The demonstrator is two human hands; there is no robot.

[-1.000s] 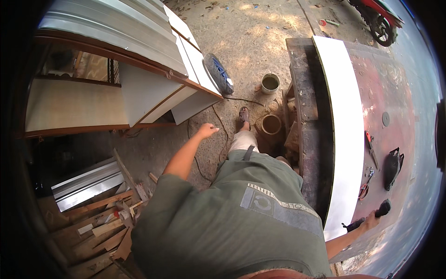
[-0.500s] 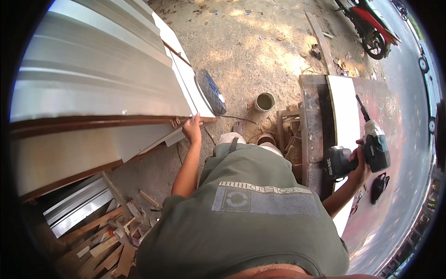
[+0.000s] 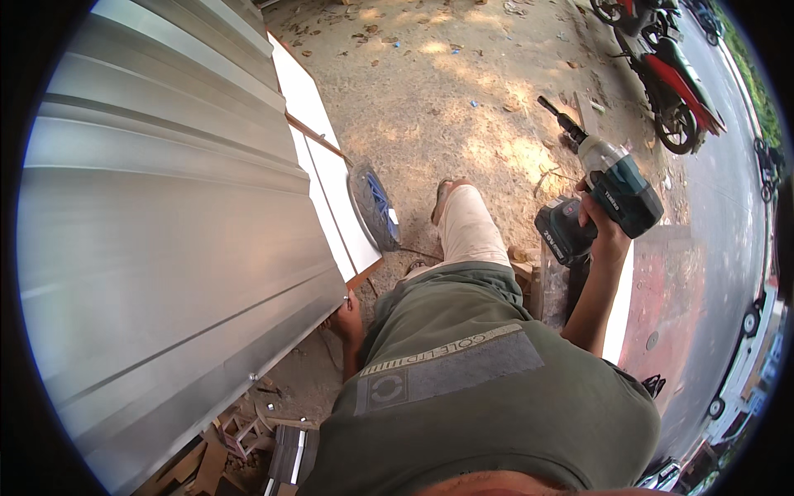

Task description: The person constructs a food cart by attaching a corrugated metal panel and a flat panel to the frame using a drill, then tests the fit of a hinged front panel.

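My right hand grips a dark teal and black cordless impact driver by its handle. The driver is held in the air, its long dark bit pointing up and left, away from the sheet. At the near right corner of a corrugated metal sheet is my left hand. Its fingers are bent at the edge, partly hidden under it, beside a small bright spot at the corner. A screw head shows farther along the sheet's near edge. White panels with brown edging extend from under the sheet.
A black and blue tyre leans by the panels. On the right stands a bench with a reddish top. Wood scraps lie below the sheet at lower left. Red motorcycles are parked beside the road.
The driver has moved up and left, off the bench side. My body has shifted and one leg now shows stepping forward. The left hand stays at the sheet's corner, now more hidden.
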